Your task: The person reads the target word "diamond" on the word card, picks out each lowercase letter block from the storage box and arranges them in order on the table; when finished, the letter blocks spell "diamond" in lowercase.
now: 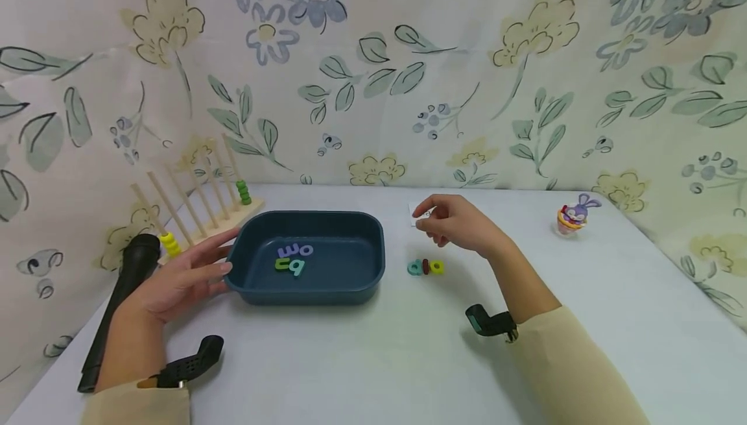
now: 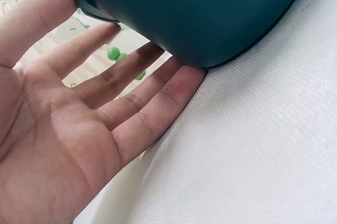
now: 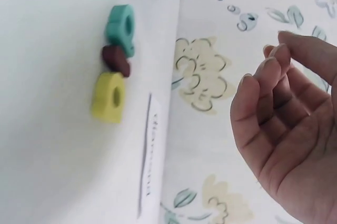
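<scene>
My left hand [image 1: 183,277] rests against the left end of a dark teal bin [image 1: 312,297], its thumb at the rim and its long fingers along the outer wall. Inside the bin lie several letter pieces, among them a purple m [image 1: 288,252] and a yellow-green n [image 1: 282,263]. My right hand [image 1: 458,220], fingers loosely bent and nothing visible in them, hovers over a white paper card [image 3: 146,155] printed with "diamond". Closer to me than the card, a teal letter [image 3: 120,27], a dark red letter [image 3: 116,61] and a yellow letter [image 3: 108,98] form a short row.
A wooden peg rack [image 1: 218,224] with green and yellow beads stands behind my left hand. Left of that arm lies a black cylindrical object [image 1: 119,315]. A purple-eared figurine [image 1: 574,214] sits at the far right, and a floral curtain [image 1: 373,120] hangs behind the table.
</scene>
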### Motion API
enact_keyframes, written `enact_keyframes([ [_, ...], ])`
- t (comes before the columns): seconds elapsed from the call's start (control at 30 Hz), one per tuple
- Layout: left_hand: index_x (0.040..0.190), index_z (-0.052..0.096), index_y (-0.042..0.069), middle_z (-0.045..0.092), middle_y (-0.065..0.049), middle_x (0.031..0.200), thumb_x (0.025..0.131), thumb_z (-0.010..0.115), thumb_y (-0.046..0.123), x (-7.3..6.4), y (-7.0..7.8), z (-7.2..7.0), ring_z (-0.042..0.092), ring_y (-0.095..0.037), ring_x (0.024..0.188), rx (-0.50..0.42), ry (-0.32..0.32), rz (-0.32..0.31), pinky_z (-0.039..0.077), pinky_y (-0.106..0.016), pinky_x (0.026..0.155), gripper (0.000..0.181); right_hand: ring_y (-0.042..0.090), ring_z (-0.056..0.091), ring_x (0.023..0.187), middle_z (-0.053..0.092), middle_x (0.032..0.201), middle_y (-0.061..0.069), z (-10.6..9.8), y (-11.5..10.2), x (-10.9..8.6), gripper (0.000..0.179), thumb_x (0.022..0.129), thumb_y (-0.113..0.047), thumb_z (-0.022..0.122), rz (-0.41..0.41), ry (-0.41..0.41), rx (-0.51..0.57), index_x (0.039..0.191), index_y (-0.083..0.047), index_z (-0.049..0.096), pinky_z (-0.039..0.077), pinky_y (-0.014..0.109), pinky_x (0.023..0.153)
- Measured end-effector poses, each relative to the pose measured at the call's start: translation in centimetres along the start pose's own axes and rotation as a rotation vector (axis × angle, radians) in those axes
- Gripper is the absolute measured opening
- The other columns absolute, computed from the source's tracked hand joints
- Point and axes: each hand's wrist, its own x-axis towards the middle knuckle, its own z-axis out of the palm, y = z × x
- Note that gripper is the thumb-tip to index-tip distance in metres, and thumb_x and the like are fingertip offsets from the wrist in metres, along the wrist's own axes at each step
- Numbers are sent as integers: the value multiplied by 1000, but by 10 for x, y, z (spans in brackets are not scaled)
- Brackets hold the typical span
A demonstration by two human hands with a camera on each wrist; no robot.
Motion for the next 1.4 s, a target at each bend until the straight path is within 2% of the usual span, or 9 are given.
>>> enact_keyframes([
  [0.17,166,21,28,9,-23,171,107,56,19,1,2,-1,59,0,121,0,7,-7,57,-29,95,69,29,63,81,66,89,10,4,-23,11,29,100,-27,67,-52,-49,-51,125,-12,66,60,36,76],
  [0.33,166,22,28,9,-23,171,106,56,19,1,1,-1,58,-1,122,-6,11,-9,57,-29,96,70,34,66,92,70,97,10,11,-46,26,27,99,-26,68,-103,-134,-95,123,-15,69,61,38,80],
  [0.6,166,22,27,11,-21,172,106,57,19,2,4,3,57,-2,124,-7,20,-18,56,-29,97,70,31,69,103,76,110,9,23,-74,51,23,98,-24,67,-139,-249,-213,119,-16,72,60,38,84],
  [0.9,166,24,28,12,-20,172,106,58,19,0,3,3,59,-4,123,-28,33,-22,57,-31,97,70,22,67,105,75,117,1,42,-96,75,26,99,-34,68,-165,-322,-351,120,-21,74,59,36,85],
  [1.13,165,24,32,12,-17,173,105,60,23,3,3,7,51,-13,131,-6,52,-56,56,-31,98,71,27,70,109,74,118,3,49,-106,85,28,96,-26,72,-157,-375,-359,123,-21,72,59,39,89],
  [1.4,166,23,29,8,-22,172,106,57,18,1,5,5,60,-2,122,-36,29,-31,57,-30,96,70,19,66,108,72,122,1,68,-117,102,30,97,-26,72,-183,-460,-415,127,-21,72,56,37,94],
])
